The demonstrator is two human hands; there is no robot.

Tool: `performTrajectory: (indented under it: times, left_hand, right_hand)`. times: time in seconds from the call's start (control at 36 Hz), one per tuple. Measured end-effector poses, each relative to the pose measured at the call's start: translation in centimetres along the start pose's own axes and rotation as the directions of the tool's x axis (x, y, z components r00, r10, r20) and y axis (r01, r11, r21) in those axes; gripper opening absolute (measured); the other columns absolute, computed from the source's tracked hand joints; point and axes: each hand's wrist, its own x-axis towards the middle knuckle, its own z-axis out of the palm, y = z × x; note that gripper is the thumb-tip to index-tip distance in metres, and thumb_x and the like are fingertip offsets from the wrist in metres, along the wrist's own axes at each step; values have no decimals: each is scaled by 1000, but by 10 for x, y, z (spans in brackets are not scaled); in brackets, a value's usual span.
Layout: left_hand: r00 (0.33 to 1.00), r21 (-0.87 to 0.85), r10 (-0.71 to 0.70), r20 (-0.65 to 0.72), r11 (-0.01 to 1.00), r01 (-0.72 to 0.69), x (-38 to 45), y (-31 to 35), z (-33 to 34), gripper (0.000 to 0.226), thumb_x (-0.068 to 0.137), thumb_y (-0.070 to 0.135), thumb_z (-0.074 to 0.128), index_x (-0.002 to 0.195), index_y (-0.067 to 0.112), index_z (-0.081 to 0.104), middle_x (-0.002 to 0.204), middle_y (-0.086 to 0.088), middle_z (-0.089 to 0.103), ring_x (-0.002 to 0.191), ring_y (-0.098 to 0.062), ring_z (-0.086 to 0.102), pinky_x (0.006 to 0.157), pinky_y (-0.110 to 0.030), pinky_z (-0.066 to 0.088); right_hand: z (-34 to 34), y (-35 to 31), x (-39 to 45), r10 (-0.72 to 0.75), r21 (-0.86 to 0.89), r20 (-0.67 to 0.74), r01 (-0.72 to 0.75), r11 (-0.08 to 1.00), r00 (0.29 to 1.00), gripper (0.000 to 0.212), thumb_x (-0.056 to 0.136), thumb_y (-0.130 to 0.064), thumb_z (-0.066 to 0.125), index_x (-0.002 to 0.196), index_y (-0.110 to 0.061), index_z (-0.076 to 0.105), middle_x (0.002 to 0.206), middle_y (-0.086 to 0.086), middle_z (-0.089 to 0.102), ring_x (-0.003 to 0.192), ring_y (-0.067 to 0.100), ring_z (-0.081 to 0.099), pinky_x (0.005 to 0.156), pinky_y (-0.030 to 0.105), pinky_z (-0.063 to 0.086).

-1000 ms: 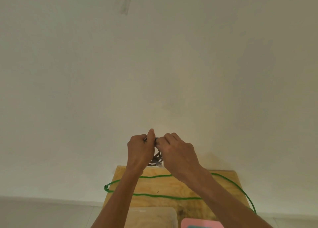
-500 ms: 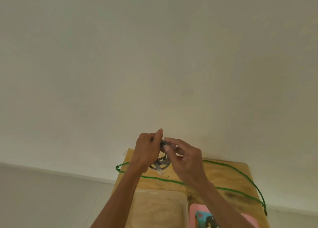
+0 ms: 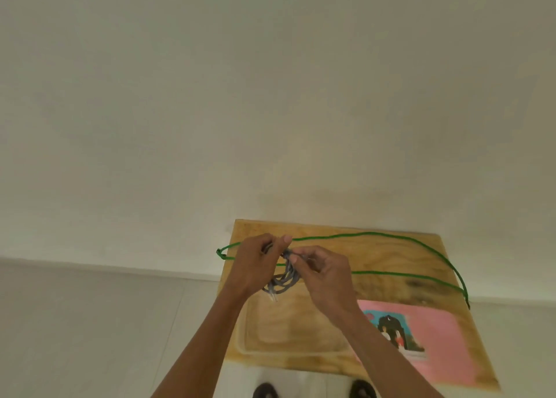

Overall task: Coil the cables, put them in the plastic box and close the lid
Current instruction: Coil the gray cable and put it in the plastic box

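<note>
Two cables are in sight from my head camera; the grey cable point(image 3: 284, 279), wound into a small coil, hangs between my hands above the far left part of the plywood table point(image 3: 388, 256); my left hand point(image 3: 255, 265) grips the top of the coil with curled fingers and raised thumb; my right hand point(image 3: 323, 273) pinches a strand of it just beside the left, so the hands are close together, both clamped on the same coil; a pale connector dangles from the coil's lower end. The green cable point(image 3: 373, 233) lies uncoiled in a long flat loop across the far half of the table, its left bend overhanging the edge. The clear plastic box point(image 3: 249, 337) sits on the near left of the table, below my hands; a pink lid point(image 3: 445, 337) with a printed picture lies just beside it to the right. The table stands against a plain pale wall point(image 3: 270, 97); light floor tiles point(image 3: 105, 322) spread to the left; my shoes point(image 3: 264, 391) show at the bottom edge.
</note>
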Motion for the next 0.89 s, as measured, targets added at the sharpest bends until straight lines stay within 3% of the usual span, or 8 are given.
performTrajectory:
  times: [0.11, 0.22, 0.36, 0.44, 0.58, 0.69, 0.83, 0.89]
  left_hand:
    - [997, 16, -54, 55, 998, 53, -11, -33, 4, 47, 98, 51, 51, 73, 16, 69, 59, 4, 62, 52, -5, 52, 56, -28, 43]
    - [990, 39, -121, 77, 992, 119, -27, -61, 13, 52, 102, 49, 45, 77, 11, 71, 63, -1, 69, 59, -15, 65, 63, -38, 54]
    - [973, 80, -109, -206, 989, 128, -44, -101, 20, 32, 104, 32, 50, 92, 11, 72, 85, 0, 71, 80, -17, 66, 76, -44, 55]
    - [951, 188, -39, -306, 977, 101, -53, -124, 16, 37, 103, 33, 43, 103, 10, 71, 101, -4, 68, 95, -20, 61, 84, -44, 53]
    - [976, 285, -59, -208, 951, 118, -58, -154, 16, 47, 103, 38, 34, 132, 13, 61, 135, -5, 59, 128, -19, 49, 102, -28, 38]
    - [985, 306, -122, -123, 939, 154, -61, -165, 23, 55, 104, 42, 28, 146, 12, 47, 153, -8, 45, 142, -23, 39, 115, -41, 36]
    - [983, 323, -177, -46, 929, 182, -62, -180, 29, 66, 102, 51, 18, 153, 13, 35, 161, -7, 34, 149, -20, 28, 120, -46, 30]
    - [987, 325, -155, -29, 933, 156, -64, -186, 30, 67, 102, 52, 16, 154, 13, 33, 162, -6, 31, 150, -19, 25, 121, -46, 28]
  right_hand:
    - [15, 24, -20, 38, -91, -78, -45, 995, 996, 31, 81, -2, 78, 85, -33, 74, 81, -11, 78, 78, 13, 74, 74, 25, 59]
    - [23, 52, -42, 99, -163, -119, -118, 980, 988, 36, 81, -6, 79, 86, -41, 73, 85, -10, 78, 81, 6, 73, 77, 23, 57]
    - [27, 81, -61, 157, -248, -167, -196, 949, 973, 19, 82, -7, 79, 94, -22, 79, 87, -16, 76, 83, -6, 70, 77, 12, 52]
    - [28, 98, -66, 199, -291, -185, -247, 924, 962, 17, 81, -6, 79, 96, -14, 80, 85, -16, 73, 79, -12, 67, 73, 7, 50]
    - [38, 123, -61, 273, -356, -206, -331, 874, 940, 16, 82, -10, 79, 98, -9, 79, 85, -7, 73, 71, -12, 64, 69, 2, 45]
    - [50, 139, -55, 314, -412, -220, -380, 828, 924, 17, 83, -13, 78, 99, -7, 78, 94, 2, 76, 79, 7, 66, 76, 6, 46]
    - [70, 159, -45, 369, -428, -244, -441, 789, 897, 10, 83, -12, 77, 93, -9, 78, 95, 3, 77, 78, 9, 67, 80, 10, 46]
    - [78, 166, -42, 401, -396, -268, -479, 783, 876, 7, 83, -10, 77, 90, -10, 77, 95, 4, 76, 82, 14, 69, 86, 19, 51]
